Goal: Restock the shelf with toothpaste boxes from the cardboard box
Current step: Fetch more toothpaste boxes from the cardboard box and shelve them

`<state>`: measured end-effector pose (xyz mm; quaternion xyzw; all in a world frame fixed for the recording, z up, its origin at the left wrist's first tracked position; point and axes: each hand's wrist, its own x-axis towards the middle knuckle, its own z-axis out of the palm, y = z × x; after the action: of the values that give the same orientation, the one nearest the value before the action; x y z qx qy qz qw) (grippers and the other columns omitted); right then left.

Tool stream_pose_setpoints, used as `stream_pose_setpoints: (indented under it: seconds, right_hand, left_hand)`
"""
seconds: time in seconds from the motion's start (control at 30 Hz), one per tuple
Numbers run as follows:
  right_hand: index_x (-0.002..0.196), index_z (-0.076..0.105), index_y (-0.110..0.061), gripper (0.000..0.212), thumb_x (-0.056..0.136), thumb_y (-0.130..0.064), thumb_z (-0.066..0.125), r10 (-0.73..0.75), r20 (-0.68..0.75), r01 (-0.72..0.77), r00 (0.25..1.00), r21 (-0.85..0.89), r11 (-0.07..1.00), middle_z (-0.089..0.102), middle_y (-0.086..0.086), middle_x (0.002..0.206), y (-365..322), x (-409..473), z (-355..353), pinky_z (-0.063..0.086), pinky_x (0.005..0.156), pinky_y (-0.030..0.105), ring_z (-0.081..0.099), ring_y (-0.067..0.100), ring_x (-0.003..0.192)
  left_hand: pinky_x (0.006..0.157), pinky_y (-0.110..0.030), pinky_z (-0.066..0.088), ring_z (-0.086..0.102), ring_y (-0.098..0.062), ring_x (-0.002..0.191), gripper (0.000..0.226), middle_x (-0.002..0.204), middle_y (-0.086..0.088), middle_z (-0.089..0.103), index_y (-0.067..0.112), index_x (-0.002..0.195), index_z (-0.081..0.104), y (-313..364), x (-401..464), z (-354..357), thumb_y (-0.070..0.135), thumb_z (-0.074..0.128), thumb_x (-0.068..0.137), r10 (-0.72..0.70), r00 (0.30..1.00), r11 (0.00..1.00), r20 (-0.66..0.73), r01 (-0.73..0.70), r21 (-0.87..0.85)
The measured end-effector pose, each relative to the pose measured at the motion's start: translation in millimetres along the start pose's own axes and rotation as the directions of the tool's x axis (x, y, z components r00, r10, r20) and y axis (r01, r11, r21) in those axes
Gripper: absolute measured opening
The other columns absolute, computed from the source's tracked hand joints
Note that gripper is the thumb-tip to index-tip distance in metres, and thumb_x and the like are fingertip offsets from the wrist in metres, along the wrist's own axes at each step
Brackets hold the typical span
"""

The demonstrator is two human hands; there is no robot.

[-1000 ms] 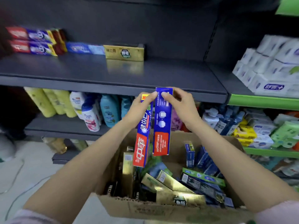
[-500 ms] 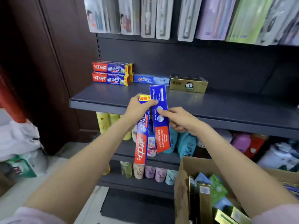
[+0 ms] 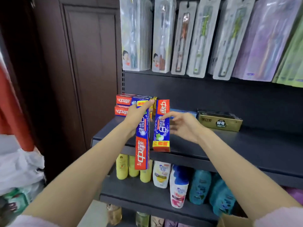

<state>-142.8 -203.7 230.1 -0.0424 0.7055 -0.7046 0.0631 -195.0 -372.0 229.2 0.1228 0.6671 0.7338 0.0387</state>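
Note:
My left hand (image 3: 136,115) grips the top of a red and blue toothpaste box (image 3: 142,148) that hangs upright in front of the dark shelf (image 3: 237,145). Beside it, a second red and blue toothpaste box (image 3: 161,128) stands upright with its red end up, and my right hand (image 3: 183,125) pinches it at its right edge with spread fingers. Two matching stacked boxes (image 3: 124,104) lie at the shelf's back left, just behind both hands. A blue box (image 3: 183,111) and a gold box (image 3: 219,122) lie further right. Only a corner of the cardboard box (image 3: 229,221) shows at the bottom right.
Toothbrush packs (image 3: 164,38) hang above the shelf. Yellow bottles (image 3: 122,166) and shampoo bottles (image 3: 178,185) fill the shelf below. A dark wooden cabinet (image 3: 82,63) stands at the left, with white bags (image 3: 18,167) on the floor beside it.
The box in my right hand has turned over, so its red end now points up and its front faces me. Both hands have risen towards the stacked boxes. The view has moved closer.

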Motion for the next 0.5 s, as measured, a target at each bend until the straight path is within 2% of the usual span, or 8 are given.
stream_pose_setpoints:
  seconds: [0.07, 0.13, 0.17, 0.2, 0.27, 0.33, 0.4, 0.5]
  right_hand:
    - [0.084, 0.058, -0.013, 0.012, 0.093, -0.016, 0.050, -0.001, -0.071, -0.008, 0.997, -0.114, 0.993, 0.065, 0.007, 0.096, -1, 21, 6, 0.048, 0.066, 0.023, 0.061, 0.016, 0.080]
    - [0.082, 0.053, -0.016, 0.012, 0.094, -0.017, 0.054, -0.077, -0.076, 0.046, 0.994, -0.348, 0.936, 0.062, 0.004, 0.093, -1, 41, 9, 0.046, 0.056, 0.016, 0.059, 0.012, 0.076]
    - [0.088, 0.053, -0.018, 0.007, 0.094, -0.014, 0.055, -0.103, -0.061, 0.068, 0.993, -0.420, 0.905, 0.061, 0.003, 0.096, -3, 49, 11, 0.046, 0.053, 0.015, 0.059, 0.011, 0.077]
    - [0.099, 0.053, -0.022, 0.012, 0.094, -0.011, 0.055, -0.110, -0.044, 0.077, 0.993, -0.460, 0.885, 0.061, 0.002, 0.102, -6, 57, 13, 0.047, 0.053, 0.014, 0.059, 0.011, 0.081]
    - [0.126, 0.043, -0.036, 0.046, 0.093, -0.006, 0.054, -0.105, -0.010, 0.088, 0.994, -0.472, 0.877, 0.059, 0.001, 0.113, -10, 73, 15, 0.050, 0.057, 0.016, 0.061, 0.011, 0.090]
    - [0.141, 0.023, -0.042, 0.069, 0.093, -0.003, 0.053, -0.123, -0.029, 0.094, 0.992, -0.485, 0.870, 0.057, 0.000, 0.114, -15, 88, 21, 0.050, 0.059, 0.017, 0.061, 0.008, 0.089]
    - [0.146, 0.014, -0.036, 0.074, 0.092, -0.004, 0.053, -0.134, -0.085, 0.077, 0.987, -0.487, 0.870, 0.057, -0.003, 0.104, -20, 102, 30, 0.048, 0.056, 0.016, 0.060, 0.005, 0.081]
    - [0.144, 0.026, -0.020, 0.064, 0.090, -0.008, 0.057, -0.155, -0.187, 0.046, 0.970, -0.484, 0.874, 0.059, 0.004, 0.109, -25, 126, 45, 0.048, 0.063, 0.021, 0.061, 0.008, 0.080]
  left_hand:
    - [0.060, -0.027, 0.055, 0.070, -0.016, 0.068, 0.036, 0.086, -0.003, 0.072, 0.014, 0.106, 0.056, 0, 18, -8, 0.040, 0.066, 0.084, -0.020, 1.000, 0.999, -0.016, 0.021, 0.037]
    - [0.055, -0.023, 0.054, 0.067, -0.013, 0.060, 0.026, 0.079, -0.002, 0.070, 0.017, 0.098, 0.054, 0, 32, -15, 0.037, 0.065, 0.085, -0.027, 0.999, 0.999, -0.047, 0.028, 0.022]
    - [0.052, -0.021, 0.054, 0.066, -0.011, 0.057, 0.024, 0.077, -0.001, 0.069, 0.017, 0.099, 0.054, 1, 39, -20, 0.034, 0.065, 0.086, -0.016, 0.998, 1.000, -0.058, 0.016, 0.002]
    - [0.051, -0.020, 0.053, 0.066, -0.010, 0.056, 0.025, 0.079, -0.002, 0.069, 0.017, 0.105, 0.054, 2, 47, -25, 0.031, 0.064, 0.087, 0.001, 0.998, 1.000, -0.061, -0.001, -0.011]
    - [0.058, -0.024, 0.055, 0.068, -0.013, 0.066, 0.033, 0.087, -0.003, 0.069, 0.021, 0.119, 0.051, 5, 63, -37, 0.027, 0.063, 0.088, 0.033, 0.999, 0.999, -0.030, -0.033, -0.001]
    - [0.068, -0.028, 0.055, 0.067, -0.016, 0.073, 0.037, 0.093, -0.006, 0.070, 0.022, 0.122, 0.050, 6, 78, -50, 0.029, 0.063, 0.088, 0.019, 0.999, 0.998, 0.026, -0.021, 0.057]
    - [0.070, -0.029, 0.054, 0.068, -0.017, 0.070, 0.032, 0.091, -0.006, 0.071, 0.018, 0.113, 0.054, 8, 89, -63, 0.034, 0.064, 0.086, -0.031, 0.998, 0.994, 0.060, 0.024, 0.105]
    - [0.068, -0.029, 0.056, 0.068, -0.017, 0.066, 0.030, 0.089, -0.007, 0.072, 0.018, 0.111, 0.056, 12, 104, -86, 0.032, 0.064, 0.086, -0.049, 0.995, 0.998, 0.089, 0.046, 0.036]
